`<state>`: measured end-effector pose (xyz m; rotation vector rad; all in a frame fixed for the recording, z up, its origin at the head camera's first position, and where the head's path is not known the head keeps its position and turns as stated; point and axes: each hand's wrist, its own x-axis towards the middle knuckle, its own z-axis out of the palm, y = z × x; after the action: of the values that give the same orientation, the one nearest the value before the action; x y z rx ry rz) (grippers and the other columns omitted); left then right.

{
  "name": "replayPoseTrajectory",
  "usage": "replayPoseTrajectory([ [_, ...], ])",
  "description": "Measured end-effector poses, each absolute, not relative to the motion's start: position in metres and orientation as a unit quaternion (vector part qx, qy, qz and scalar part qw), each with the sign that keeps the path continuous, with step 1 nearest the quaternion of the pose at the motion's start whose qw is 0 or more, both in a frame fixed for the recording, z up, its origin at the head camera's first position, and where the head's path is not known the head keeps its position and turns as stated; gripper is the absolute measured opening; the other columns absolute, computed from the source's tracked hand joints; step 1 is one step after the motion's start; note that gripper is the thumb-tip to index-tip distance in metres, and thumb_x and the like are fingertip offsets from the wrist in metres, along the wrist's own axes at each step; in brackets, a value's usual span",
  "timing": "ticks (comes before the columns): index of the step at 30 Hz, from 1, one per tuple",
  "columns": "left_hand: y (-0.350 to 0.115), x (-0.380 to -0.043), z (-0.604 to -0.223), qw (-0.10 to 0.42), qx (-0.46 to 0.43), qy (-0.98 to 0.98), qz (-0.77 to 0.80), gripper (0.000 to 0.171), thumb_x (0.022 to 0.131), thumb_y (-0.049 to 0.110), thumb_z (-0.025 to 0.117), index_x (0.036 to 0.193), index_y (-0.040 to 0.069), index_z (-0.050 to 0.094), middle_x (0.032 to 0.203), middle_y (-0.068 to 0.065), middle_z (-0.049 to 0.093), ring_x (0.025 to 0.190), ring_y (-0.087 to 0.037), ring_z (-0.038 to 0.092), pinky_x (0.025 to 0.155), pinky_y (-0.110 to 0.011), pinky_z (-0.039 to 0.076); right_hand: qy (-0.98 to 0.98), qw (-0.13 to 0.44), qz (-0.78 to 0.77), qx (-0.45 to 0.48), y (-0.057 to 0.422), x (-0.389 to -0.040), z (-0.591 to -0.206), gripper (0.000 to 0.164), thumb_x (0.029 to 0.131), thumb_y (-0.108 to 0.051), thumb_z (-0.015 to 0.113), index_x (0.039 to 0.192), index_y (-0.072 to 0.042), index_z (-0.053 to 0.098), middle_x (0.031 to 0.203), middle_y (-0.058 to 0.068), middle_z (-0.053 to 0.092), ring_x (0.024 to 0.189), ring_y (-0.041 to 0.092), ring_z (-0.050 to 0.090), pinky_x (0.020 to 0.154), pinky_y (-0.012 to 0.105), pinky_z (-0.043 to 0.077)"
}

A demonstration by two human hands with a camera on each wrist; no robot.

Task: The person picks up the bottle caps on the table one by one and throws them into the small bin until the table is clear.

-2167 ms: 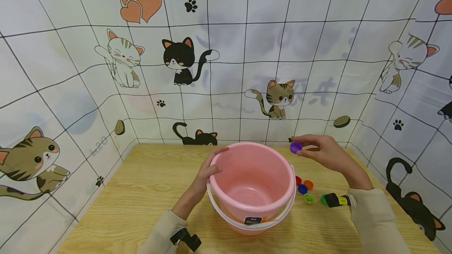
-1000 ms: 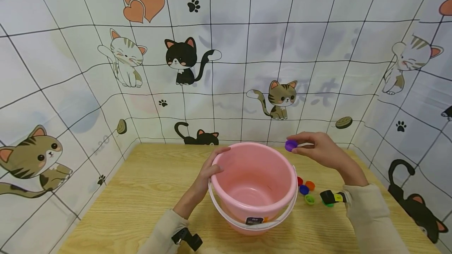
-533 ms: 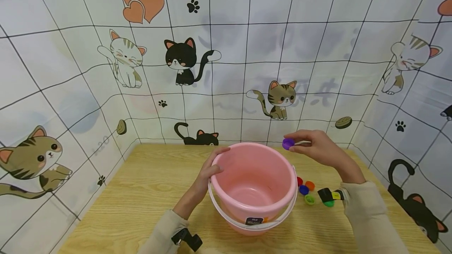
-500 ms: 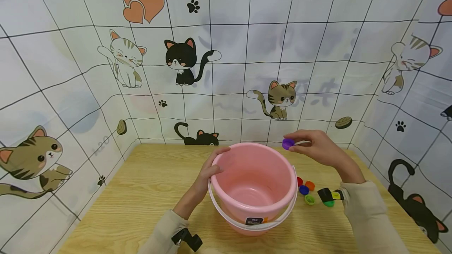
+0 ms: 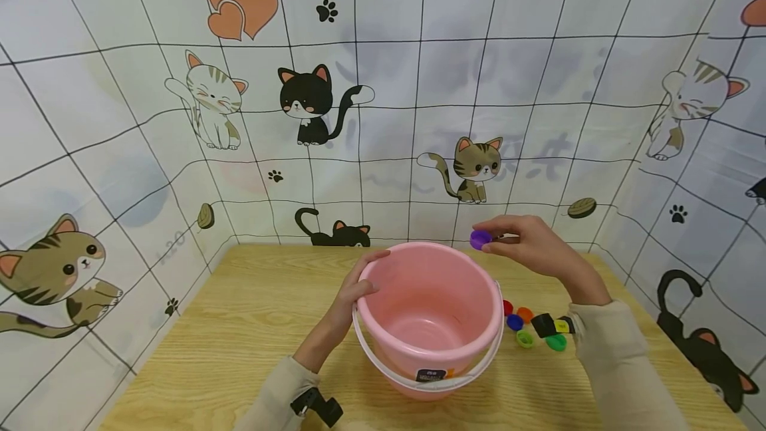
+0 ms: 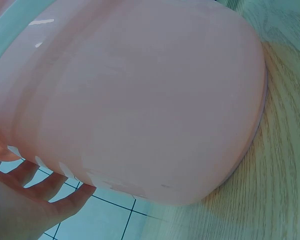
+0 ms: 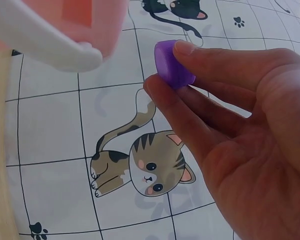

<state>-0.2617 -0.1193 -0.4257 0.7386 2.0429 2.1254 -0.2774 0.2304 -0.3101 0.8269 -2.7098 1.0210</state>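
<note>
A pink bucket [image 5: 427, 311] with its white handle [image 5: 431, 383] hanging down in front stands on the table, open end up and tilted a little toward me. At its left rim my left hand [image 5: 347, 294] grips the edge, thumb inside and fingers along the outer wall; the left wrist view shows those fingers [image 6: 72, 200] against the side. My right hand [image 5: 526, 245] pinches a purple bottle cap [image 5: 481, 239] between thumb and fingertips, up beyond the bucket's right back rim. In the right wrist view the cap [image 7: 172, 64] is ridged, held apart from the bucket.
Right of the bucket several caps lie on the wooden table [image 5: 269, 324]: red [image 5: 507, 308], orange [image 5: 524, 314], blue [image 5: 514, 322], light green [image 5: 524, 339] and green [image 5: 556, 342]. A cat-patterned white cloth [image 5: 383, 118] hangs behind and at both sides.
My right hand has moved left and slightly up with the purple cap, closer to the bucket. The left hand and bucket hold their place.
</note>
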Motion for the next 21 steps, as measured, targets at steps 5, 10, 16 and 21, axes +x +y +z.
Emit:
replayPoseTrajectory([
  [5, -0.119, -0.261, -0.426, 0.051, 0.245, 0.671, 0.698, 0.066, 0.087, 0.021, 0.047, 0.153, 0.028, 0.044, 0.157, -0.009, 0.041, 0.129, -0.040, 0.052, 0.095, -0.052, 0.055, -0.895, 0.063, 0.343, 0.277, 0.228, -0.279, -0.311, 0.040, 0.096, -0.016, 0.073, 0.133, -0.003, 0.068, 0.124, 0.016, 0.073, 0.113, 0.033, 0.071, 0.091, 0.036, 0.060],
  [10, -0.119, -0.261, -0.426, 0.052, 0.245, 0.670, 0.698, 0.065, 0.088, 0.022, 0.047, 0.153, 0.029, 0.044, 0.156, -0.010, 0.041, 0.126, -0.041, 0.054, 0.092, -0.051, 0.056, -0.895, 0.062, 0.344, 0.277, 0.225, -0.281, -0.311, 0.039, 0.096, -0.016, 0.072, 0.133, -0.004, 0.068, 0.124, 0.015, 0.073, 0.113, 0.032, 0.071, 0.092, 0.035, 0.059],
  [16, -0.119, -0.261, -0.424, 0.053, 0.244, 0.668, 0.701, 0.066, 0.087, 0.021, 0.048, 0.153, 0.028, 0.044, 0.156, -0.010, 0.041, 0.124, -0.041, 0.056, 0.090, -0.051, 0.057, -0.893, 0.061, 0.348, 0.279, 0.221, -0.282, -0.308, 0.039, 0.096, -0.014, 0.072, 0.133, -0.004, 0.068, 0.124, 0.016, 0.073, 0.114, 0.033, 0.070, 0.091, 0.034, 0.060],
  [21, -0.120, -0.260, -0.424, 0.055, 0.242, 0.670, 0.700, 0.066, 0.087, 0.021, 0.048, 0.153, 0.028, 0.044, 0.157, -0.009, 0.041, 0.125, -0.040, 0.056, 0.092, -0.052, 0.057, -0.890, 0.058, 0.352, 0.284, 0.214, -0.281, -0.302, 0.039, 0.096, -0.014, 0.072, 0.133, -0.003, 0.068, 0.125, 0.017, 0.073, 0.114, 0.034, 0.070, 0.091, 0.035, 0.060],
])
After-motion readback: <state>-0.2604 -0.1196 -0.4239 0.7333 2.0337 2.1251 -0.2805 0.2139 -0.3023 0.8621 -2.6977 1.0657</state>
